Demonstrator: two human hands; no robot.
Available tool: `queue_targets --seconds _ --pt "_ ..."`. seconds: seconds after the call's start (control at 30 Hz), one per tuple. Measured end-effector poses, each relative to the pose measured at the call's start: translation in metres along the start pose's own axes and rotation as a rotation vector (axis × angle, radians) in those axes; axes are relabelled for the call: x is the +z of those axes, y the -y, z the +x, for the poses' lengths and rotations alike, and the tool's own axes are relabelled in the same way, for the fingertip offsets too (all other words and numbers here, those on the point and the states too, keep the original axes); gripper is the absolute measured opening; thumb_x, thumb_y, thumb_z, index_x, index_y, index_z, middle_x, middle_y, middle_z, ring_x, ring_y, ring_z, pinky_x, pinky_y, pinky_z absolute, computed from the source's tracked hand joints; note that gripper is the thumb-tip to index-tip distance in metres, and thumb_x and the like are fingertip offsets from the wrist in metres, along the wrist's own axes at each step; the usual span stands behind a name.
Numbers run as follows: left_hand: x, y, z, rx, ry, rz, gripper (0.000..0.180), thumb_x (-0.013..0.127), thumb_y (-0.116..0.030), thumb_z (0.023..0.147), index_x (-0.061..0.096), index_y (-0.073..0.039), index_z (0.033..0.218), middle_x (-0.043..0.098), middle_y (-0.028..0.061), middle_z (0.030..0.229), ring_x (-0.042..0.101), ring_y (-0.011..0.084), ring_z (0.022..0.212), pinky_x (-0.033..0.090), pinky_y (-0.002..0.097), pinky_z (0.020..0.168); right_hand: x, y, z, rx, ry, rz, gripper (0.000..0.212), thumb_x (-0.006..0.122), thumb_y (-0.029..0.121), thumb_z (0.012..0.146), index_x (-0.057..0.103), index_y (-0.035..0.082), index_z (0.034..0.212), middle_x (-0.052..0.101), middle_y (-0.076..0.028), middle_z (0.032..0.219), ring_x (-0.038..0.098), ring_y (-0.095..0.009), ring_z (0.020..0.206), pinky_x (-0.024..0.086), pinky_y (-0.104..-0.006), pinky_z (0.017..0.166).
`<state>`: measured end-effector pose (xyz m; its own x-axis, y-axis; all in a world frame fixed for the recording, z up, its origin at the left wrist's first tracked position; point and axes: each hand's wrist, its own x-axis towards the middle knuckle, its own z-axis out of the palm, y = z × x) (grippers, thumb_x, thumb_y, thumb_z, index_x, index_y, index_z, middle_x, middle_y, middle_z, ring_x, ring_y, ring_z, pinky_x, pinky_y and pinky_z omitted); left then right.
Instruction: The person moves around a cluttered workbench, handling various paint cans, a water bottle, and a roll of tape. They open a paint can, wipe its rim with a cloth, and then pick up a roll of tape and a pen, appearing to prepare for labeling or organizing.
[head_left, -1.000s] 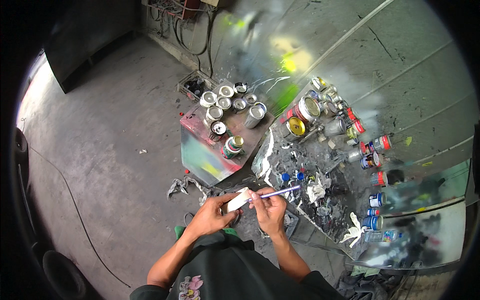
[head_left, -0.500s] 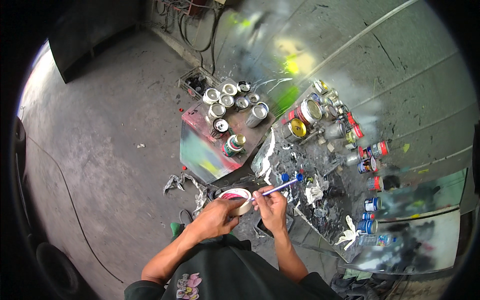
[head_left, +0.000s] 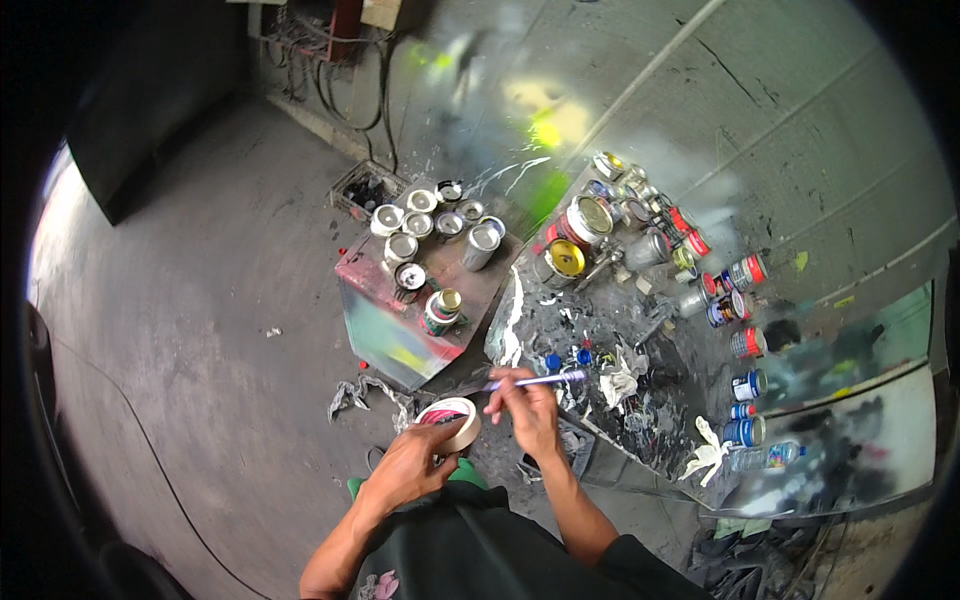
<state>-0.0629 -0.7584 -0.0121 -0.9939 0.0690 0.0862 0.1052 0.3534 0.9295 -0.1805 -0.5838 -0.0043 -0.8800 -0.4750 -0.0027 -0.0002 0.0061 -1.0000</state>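
Observation:
My left hand (head_left: 408, 468) is closed around the rim of a cream roll of masking tape (head_left: 467, 431), its thumb reaching over the pinkish core. To the right of the roll, my right hand (head_left: 528, 415) pinches a slim purple-and-white stick (head_left: 555, 379), like a pen or a fine brush. The stick lies nearly level, its thicker end pointing right toward the paint-stained table (head_left: 600, 325). A narrow gap separates the stick and right fingers from the tape.
Several paint tins (head_left: 483, 243) crowd the low stand (head_left: 375, 318) ahead. More cans line the right-hand table, beside a crumpled white rag (head_left: 622, 375), a white glove (head_left: 706, 450) and a plastic bottle (head_left: 768, 457). A crate (head_left: 366, 190) sits beyond the stand; a cable (head_left: 150, 430) crosses the floor.
The stick's left end has come away from the tape roll as my right hand draws back. My left hand still grips the roll, and the whole view has shifted slightly.

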Motion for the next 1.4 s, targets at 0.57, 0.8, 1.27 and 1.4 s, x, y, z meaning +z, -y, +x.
queue_targets --seconds 0.57,0.8,1.27,1.4 --pt "0.064 -0.007 0.079 -0.523 -0.083 -0.052 0.049 0.068 -0.01 0.076 0.058 0.001 0.122 0.068 0.0231 0.096 0.068 0.0302 0.091 0.05 0.037 0.081 -0.259 -0.03 0.243 -0.716 0.329 -1.248 0.006 0.056 0.008 0.082 0.057 0.006 0.087 0.062 -0.01 0.078 0.062 -0.031 0.079 0.046 -0.0405 0.066" --pt "0.113 -0.001 0.117 -0.492 -0.112 -0.052 0.047 0.068 -0.01 0.077 0.059 -0.001 0.123 0.068 0.0221 0.1 0.068 0.029 0.092 0.05 0.0365 0.083 -0.275 -0.034 0.262 -0.701 0.606 -1.19 0.013 0.057 0.006 0.079 0.057 0.005 0.091 0.058 -0.011 0.073 0.062 -0.032 0.072 0.047 -0.0419 0.062" --pt "0.11 -0.01 0.15 -0.686 -0.172 -0.151 0.048 0.066 -0.008 0.078 0.058 0.003 0.124 0.069 0.0199 0.104 0.067 0.0226 0.098 0.049 0.035 0.087 -0.275 -0.041 0.268 -0.799 0.706 -1.257 0.018 0.058 0.008 0.079 0.054 0.003 0.096 0.054 -0.01 0.09 0.058 -0.026 0.088 0.052 -0.0358 0.07" --pt "0.107 -0.01 0.15 -0.679 -0.21 -0.152 0.047 0.063 -0.001 0.079 0.057 0.003 0.125 0.071 0.0145 0.095 0.066 0.0179 0.092 0.05 0.0314 0.081 -0.278 -0.039 0.272 -0.824 0.719 -1.183 0.02 0.063 0.006 0.076 0.054 0.003 0.093 0.054 -0.01 0.088 0.057 -0.026 0.086 0.052 -0.0358 0.07"
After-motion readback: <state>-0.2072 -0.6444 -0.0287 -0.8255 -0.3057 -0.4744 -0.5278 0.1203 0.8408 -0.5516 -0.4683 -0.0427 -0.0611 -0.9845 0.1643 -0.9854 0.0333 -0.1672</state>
